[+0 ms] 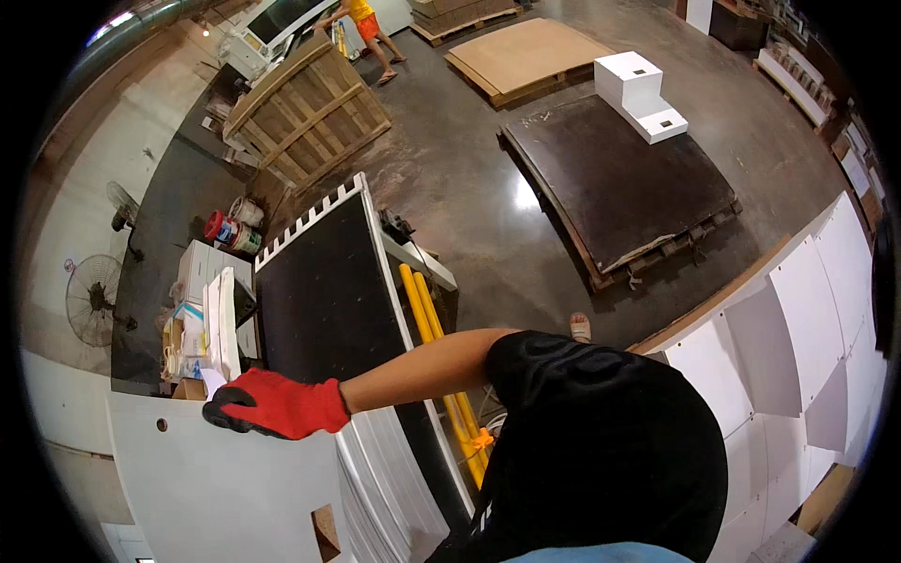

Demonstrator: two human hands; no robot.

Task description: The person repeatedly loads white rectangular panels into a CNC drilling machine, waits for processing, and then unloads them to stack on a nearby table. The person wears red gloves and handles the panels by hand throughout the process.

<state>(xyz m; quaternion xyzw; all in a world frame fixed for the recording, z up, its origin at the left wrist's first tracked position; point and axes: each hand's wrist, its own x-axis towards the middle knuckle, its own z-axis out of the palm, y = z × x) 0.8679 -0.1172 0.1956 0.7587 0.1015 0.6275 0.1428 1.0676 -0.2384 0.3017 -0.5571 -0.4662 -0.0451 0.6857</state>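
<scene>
Left hand (272,405), in a red glove, grips the upper edge of a white panel (206,479). Stacked white panels (385,479) lie just beside it. Right hand is out of view.

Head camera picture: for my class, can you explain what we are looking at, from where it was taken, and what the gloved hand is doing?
The picture comes from a wide fisheye camera worn on a person's head, looking down, so straight edges bend near the rim. There is no machine arm here; a person in a black shirt works by hand. The left hand, in a red glove, reaches out and grips the top edge of a white panel with small holes and cut-outs. Beside it stand more white panels on edge, next to a dark board. The right hand is out of view. Further off lie a dark pallet carrying a white block, a wooden crate, and another person stands far away.
</scene>
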